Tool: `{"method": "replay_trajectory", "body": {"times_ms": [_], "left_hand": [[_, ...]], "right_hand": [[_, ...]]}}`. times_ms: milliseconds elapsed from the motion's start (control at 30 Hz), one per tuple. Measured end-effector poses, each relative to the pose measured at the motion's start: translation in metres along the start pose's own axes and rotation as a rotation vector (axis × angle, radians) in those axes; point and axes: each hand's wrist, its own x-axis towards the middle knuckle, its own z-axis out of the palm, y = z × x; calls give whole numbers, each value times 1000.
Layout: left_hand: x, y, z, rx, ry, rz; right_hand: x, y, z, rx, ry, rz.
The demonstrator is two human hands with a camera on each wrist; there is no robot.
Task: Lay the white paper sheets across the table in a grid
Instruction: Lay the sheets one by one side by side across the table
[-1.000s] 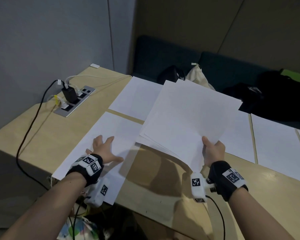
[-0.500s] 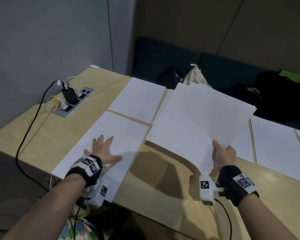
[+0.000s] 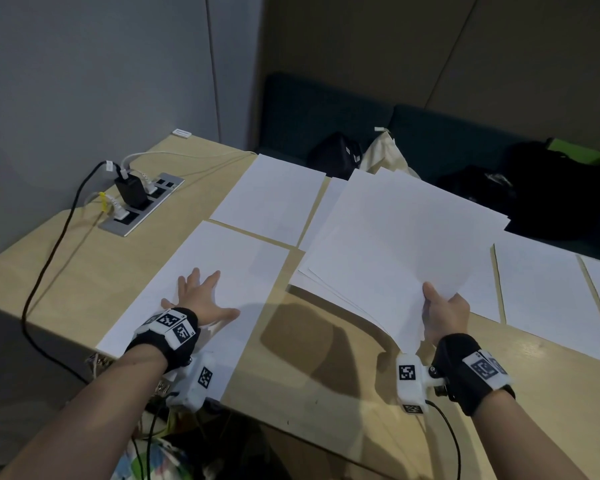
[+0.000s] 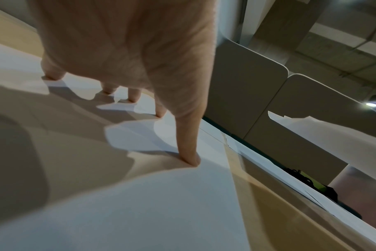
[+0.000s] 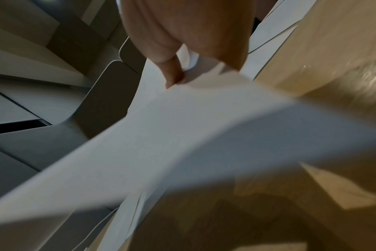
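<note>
The left hand (image 3: 201,301) lies flat, fingers straight and spread, pressing on the near sheet (image 3: 222,271) beneath it; the wrist view shows the fingertips (image 4: 190,160) bearing down on the paper. This sheet reaches back past the wrist and overhangs the table's near edge. The right hand (image 3: 445,315) pinches the near corner of a stack of paper (image 3: 395,237), thumb on top and the other fingers tucked underneath, holding it fanned and lifted clear of the table (image 3: 326,375).

Just beyond the left hand's fingertips lies the far left sheet (image 3: 271,199), with a narrow strip of wood showing between the two. Under the raised stack another sheet seems to lie, only its edge peeking out. Past the right hand, two more sheets (image 3: 541,289) sit side by side with thin gaps. Between the two hands the wood is bare, shadowed by the stack.

To my eye the step in hand is settling the near left sheet, and it would be done well by sliding it forward under the flat palm until its near edge comes onto the table, keeping an even gap to its neighbour. Light, even pressure should stop it creasing. The bare patch between the hands looks like the next slot. The stack is loose, so a firm pinch matters or the lower sheets may slip out.

Further left of the left hand is a power strip (image 3: 142,206) with a black charger (image 3: 130,190) and cables.
</note>
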Motion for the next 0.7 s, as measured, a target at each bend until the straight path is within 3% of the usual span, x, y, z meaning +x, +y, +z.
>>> {"method": "replay_trajectory", "body": {"times_ms": [700], "left_hand": [[-1, 0, -2, -16, -1, -2]], "right_hand": [[3, 7, 4, -40, -32, 2]]}}
